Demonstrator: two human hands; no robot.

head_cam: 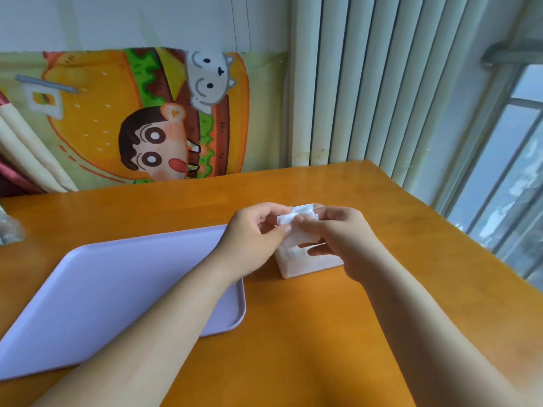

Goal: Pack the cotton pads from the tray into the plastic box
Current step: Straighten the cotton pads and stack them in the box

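A small frosted plastic box (302, 264) stands on the orange table, right of a lilac tray (97, 292) whose visible surface holds nothing. Both hands meet just above the box. My left hand (255, 227) and my right hand (338, 230) pinch white cotton pads (289, 223) between their fingertips over the box's top. More white pads (298, 237) show beneath the fingers at the box's opening. My right fingers hide part of the box's top and rear rim.
The orange table (293, 333) ends at the right beside a window (505, 186) and vertical blinds (367, 83). A cartoon burger cloth (141, 113) hangs behind the table. A crinkled clear plastic bag (8, 227) lies at the far left edge.
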